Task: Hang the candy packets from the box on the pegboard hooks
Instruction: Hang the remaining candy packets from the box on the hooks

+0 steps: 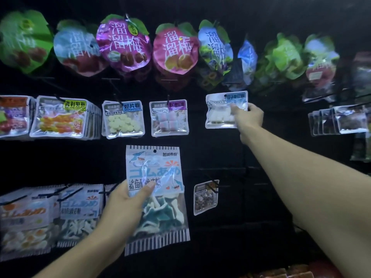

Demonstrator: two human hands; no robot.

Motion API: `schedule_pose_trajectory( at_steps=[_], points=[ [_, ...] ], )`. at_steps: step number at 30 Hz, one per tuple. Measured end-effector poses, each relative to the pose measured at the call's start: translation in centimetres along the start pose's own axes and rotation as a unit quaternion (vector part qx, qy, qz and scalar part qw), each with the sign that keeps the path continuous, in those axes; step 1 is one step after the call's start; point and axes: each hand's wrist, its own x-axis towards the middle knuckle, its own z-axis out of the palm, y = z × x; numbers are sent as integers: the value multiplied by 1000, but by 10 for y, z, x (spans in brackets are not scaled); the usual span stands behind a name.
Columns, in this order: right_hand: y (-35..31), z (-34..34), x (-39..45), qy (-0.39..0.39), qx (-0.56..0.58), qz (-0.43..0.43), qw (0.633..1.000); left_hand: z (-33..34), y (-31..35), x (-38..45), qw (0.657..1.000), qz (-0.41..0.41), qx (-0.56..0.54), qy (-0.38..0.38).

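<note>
Two packets in my hands at the dark pegboard [220, 157].

My left hand [128, 199] grasps a shark-print candy packet [154, 189] by its left edge, thumb across the front, upright before the board's lower middle. My right hand [248, 117] pinches the right side of a small white-candy packet [222, 110] in the middle row, its hole at a hook [225, 95].

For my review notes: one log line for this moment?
left hand holds shark packet | right hand pinches white-candy packet at hook

Head view, close, facing the pegboard [220, 153] straight on
</note>
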Motion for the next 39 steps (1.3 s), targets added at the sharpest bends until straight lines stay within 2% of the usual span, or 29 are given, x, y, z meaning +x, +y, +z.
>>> schedule_pose_trajectory(
  at_steps=[4, 10, 14, 25, 31, 33, 35, 37, 39],
  points=[
    [-2, 0, 7, -37, 1, 8, 999, 1, -7, 0, 1000, 17, 3, -17],
    [-1, 1, 11, -68, 35, 70, 995, 7, -11, -6, 1000, 17, -1, -11],
    [6, -5, 14, -70, 42, 78, 994, 7, -14, -5, 1000, 25, 4, -7],
    [26, 20, 39, -50, -47, 82, 994, 20, -21, -2, 1000, 27, -6, -11],
    [42, 41, 51, -34, -106, 110, 988, -3, -17, 4, 999, 33, -2, -16],
    [52, 43, 48, -11, -121, 100, 988, -11, -16, 2, 1000, 25, -8, -17],
    [57, 44, 39, 46, -119, 63, 990, -18, -19, -1, 1000, 14, -9, -13],
    [59, 40, 18, 99, -123, -6, 988, -24, -25, -8, 1000, -5, -14, -2],
    [62, 37, -19, 77, -93, -103, 987, -31, -36, -17, 999, -29, -16, 3]
  ],
)
